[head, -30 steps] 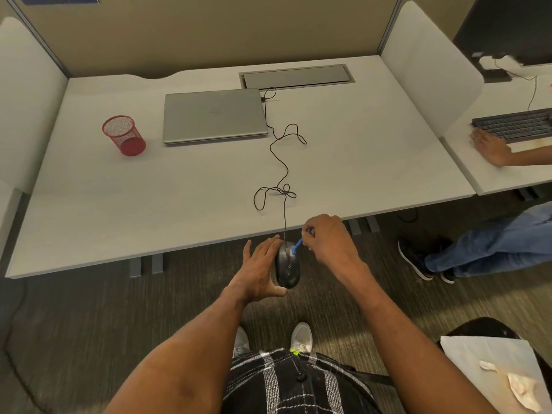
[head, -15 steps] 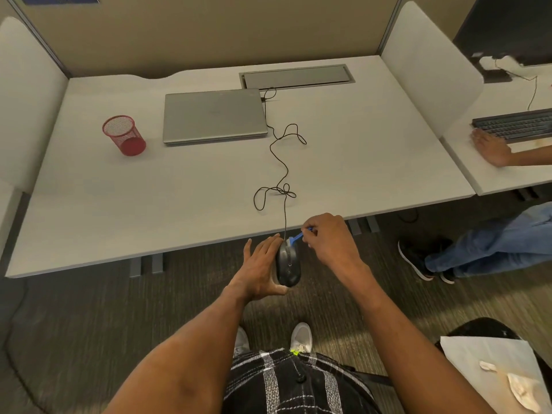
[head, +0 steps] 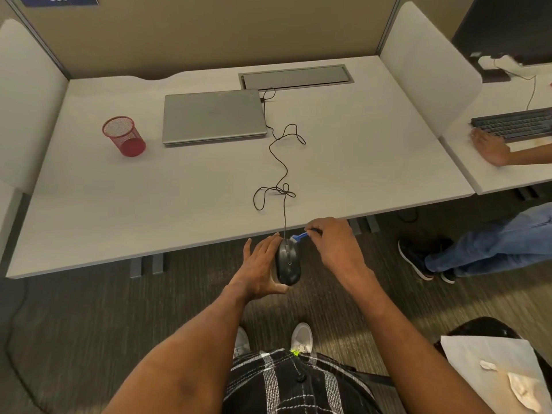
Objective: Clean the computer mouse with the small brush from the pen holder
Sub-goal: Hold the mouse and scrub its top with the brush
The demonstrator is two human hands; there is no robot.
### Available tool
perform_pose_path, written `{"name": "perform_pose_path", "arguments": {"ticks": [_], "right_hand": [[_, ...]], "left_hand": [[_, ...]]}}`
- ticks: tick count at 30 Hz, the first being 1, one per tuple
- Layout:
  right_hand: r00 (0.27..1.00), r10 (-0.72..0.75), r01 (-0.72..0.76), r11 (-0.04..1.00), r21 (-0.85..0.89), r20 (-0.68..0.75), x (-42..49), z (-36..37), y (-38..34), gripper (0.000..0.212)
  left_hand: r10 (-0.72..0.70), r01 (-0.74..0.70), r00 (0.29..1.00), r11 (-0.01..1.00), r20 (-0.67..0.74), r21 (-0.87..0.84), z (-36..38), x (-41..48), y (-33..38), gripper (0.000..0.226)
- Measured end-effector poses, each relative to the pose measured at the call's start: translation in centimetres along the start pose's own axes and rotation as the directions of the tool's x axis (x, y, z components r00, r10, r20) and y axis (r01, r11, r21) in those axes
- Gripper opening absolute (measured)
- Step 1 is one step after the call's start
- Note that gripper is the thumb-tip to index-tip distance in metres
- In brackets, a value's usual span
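Mouse (head: 287, 262) one, brush (head: 300, 236) one, pen holder (head: 124, 135) one.

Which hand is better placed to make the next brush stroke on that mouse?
Probably the right. The right hand pinches the blue brush, its bristles at the front end of the mouse. The left hand holds the mouse from its side, so it is busy.
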State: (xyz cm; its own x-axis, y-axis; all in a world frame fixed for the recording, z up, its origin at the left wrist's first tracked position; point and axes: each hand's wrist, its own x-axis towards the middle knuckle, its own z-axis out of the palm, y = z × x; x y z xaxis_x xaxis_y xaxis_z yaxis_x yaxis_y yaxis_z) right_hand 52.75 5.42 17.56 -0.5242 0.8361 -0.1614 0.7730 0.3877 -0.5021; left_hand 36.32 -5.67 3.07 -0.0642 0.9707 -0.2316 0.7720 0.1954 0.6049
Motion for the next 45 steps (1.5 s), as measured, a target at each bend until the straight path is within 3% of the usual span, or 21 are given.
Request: {"name": "perform_pose_path", "arguments": {"ticks": [2, 7, 14, 19, 25, 32, 38, 42, 45], "right_hand": [[0.998, -0.056, 0.056, 0.998, -0.004, 0.04, -0.3, -0.2, -0.1, 0.019], [0.919, -0.045, 0.097, 0.989, -0.113, 0.391, -0.1, -1.1, -0.9, 0.021], [0.979, -0.043, 0.054, 0.997, -0.052, 0.198, -0.8, -0.5, 0.1, 0.017], [0.97, -0.034, 0.033, 0.999, 0.008, 0.24, -1.7, 0.2, 0.6, 0.013], [0.998, -0.052, 0.051, 0.998, 0.042, 0.029, -2.7, 0.8, 0.7, 0.023], [0.977, -0.007, 0.013, 1.0, -0.025, 0.212, -2.2, 0.6, 0.8, 0.017], [0.996, -0.069, 0.07, 0.998, -0.009, 0.058, -2.6, 0.4, 0.8, 0.023], [0.933, -0.109, 0.143, 0.987, -0.074, 0.343, -2.8, 0.0, 0.6, 0.024], [0.937, -0.122, 0.148, 0.987, -0.057, 0.326, -3.3, -0.4, 0.6, 0.024]], "left_hand": [[0.001, -0.001, 1.0, 1.0, -0.006, 0.0, 0.0, 0.1, 0.0, 0.128], [-0.001, 0.001, 1.0, 1.0, 0.007, 0.022, 0.0, 0.2, -0.2, 0.128], [-0.021, 0.021, 1.0, 1.0, 0.007, 0.004, 0.3, 0.2, -0.1, 0.131], [-0.012, 0.012, 1.0, 1.0, -0.011, 0.004, 0.0, 0.4, -0.2, 0.129], [-0.009, 0.009, 1.0, 1.0, -0.02, -0.012, -0.2, 0.4, 0.0, 0.129], [-0.009, 0.009, 1.0, 1.0, 0.009, 0.001, 0.0, 0.3, -0.1, 0.13], [-0.007, 0.007, 1.0, 1.0, -0.006, -0.018, 0.1, 0.5, -0.1, 0.129], [-0.001, 0.001, 1.0, 1.0, -0.006, 0.004, -0.2, 0.6, -0.4, 0.129], [-0.007, 0.007, 1.0, 1.0, -0.011, 0.002, -0.3, 0.5, -0.6, 0.129]]}}
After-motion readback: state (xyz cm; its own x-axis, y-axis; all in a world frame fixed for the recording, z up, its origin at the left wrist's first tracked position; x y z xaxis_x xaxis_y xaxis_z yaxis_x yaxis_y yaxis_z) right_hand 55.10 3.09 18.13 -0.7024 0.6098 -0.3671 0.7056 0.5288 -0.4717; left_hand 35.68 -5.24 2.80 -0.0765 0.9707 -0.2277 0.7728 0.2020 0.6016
